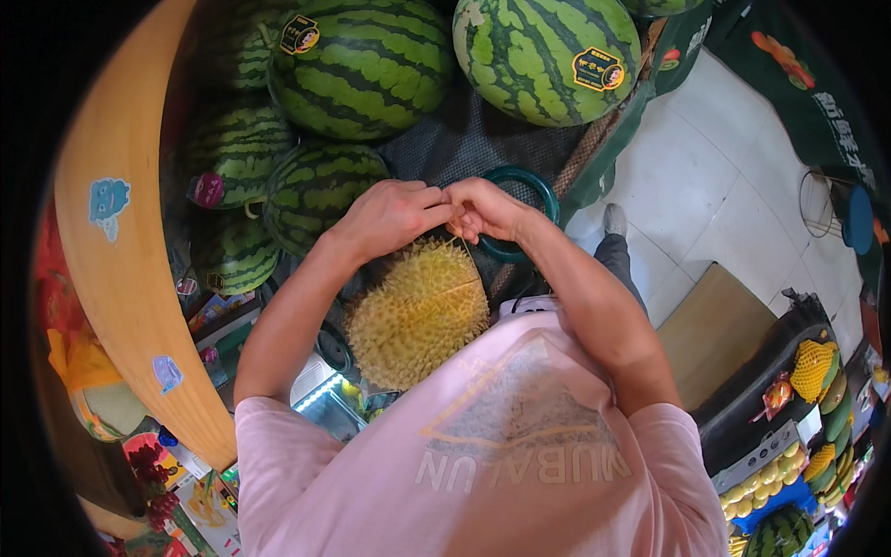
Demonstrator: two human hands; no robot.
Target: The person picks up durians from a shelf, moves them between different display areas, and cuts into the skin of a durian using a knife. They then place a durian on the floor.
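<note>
Pink shirt (483, 455) lies nearest, and just beyond it the durian (422, 311) sits below the meeting hands, perhaps placed so close to the body that both can reach its top, where the left hand (394, 218) and the right hand (487, 206) seem to have their fingertips pinched on a thin string (458, 243). Watermelons (362, 70) rest on dark woven cloth (441, 148), probably grouped to leave working space, with a teal ring (555, 200) beside the right hand. Pale tiles (696, 139) spread at right, and a wooden board (139, 260) borders the left.
</note>
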